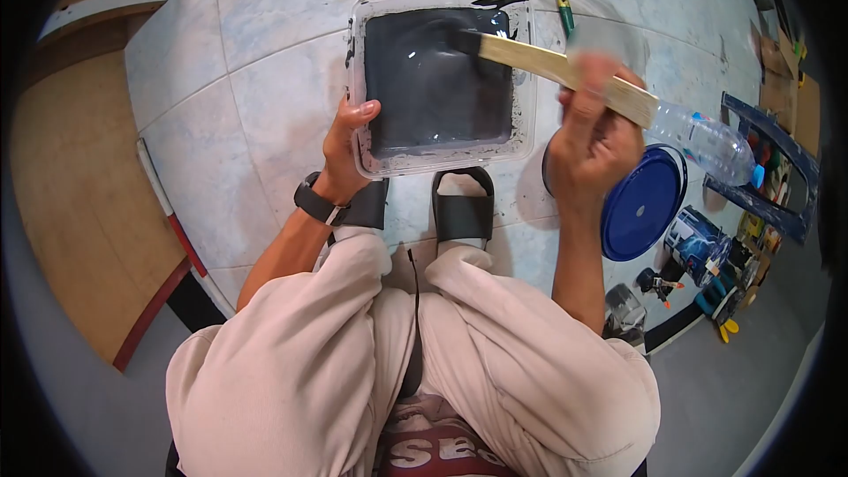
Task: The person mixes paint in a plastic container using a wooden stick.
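Fingers (pixel 364 109) grip the tub's (pixel 527 115) left edge

Beyond the grip, the clear plastic tub (pixel 527 115) holds dark grey liquid (pixel 433 102), smooth and glossy. The gripped stick (pixel 530 60) looks like pale, matt wood. Just beside that grip, the blue lid (pixel 638 212) is smooth plastic with a slight sheen.

Workshop-like room: tiled floor (pixel 291 106), paint tin (pixel 698 243), brush (pixel 564 11), wood panels (pixel 88 203).
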`<state>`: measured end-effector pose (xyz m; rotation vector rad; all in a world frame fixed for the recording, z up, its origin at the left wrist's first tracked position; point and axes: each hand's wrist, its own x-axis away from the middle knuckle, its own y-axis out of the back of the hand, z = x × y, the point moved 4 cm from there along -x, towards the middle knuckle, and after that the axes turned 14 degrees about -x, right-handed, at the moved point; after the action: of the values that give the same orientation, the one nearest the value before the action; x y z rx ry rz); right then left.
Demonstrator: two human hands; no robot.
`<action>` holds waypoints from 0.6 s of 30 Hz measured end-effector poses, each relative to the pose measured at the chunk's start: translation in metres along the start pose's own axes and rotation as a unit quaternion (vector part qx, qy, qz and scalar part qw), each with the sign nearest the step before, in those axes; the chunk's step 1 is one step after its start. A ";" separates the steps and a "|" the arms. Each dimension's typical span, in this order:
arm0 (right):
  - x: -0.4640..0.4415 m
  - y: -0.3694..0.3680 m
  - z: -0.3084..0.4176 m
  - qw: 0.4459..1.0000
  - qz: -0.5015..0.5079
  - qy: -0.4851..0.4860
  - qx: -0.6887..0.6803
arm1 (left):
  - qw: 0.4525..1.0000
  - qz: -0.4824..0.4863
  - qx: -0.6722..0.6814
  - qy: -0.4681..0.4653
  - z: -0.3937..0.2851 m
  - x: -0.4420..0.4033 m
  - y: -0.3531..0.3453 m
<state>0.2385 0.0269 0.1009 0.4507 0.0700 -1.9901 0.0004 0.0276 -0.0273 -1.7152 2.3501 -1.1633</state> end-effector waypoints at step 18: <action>0.024 -0.016 0.022 0.994 0.105 0.006 -0.037 | 0.999 -0.011 -0.031 0.008 0.000 0.003 -0.006</action>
<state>0.2089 0.0077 0.1105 0.4063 0.1001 -1.7730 0.0043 0.0239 -0.0229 -1.7628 2.4072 -1.1217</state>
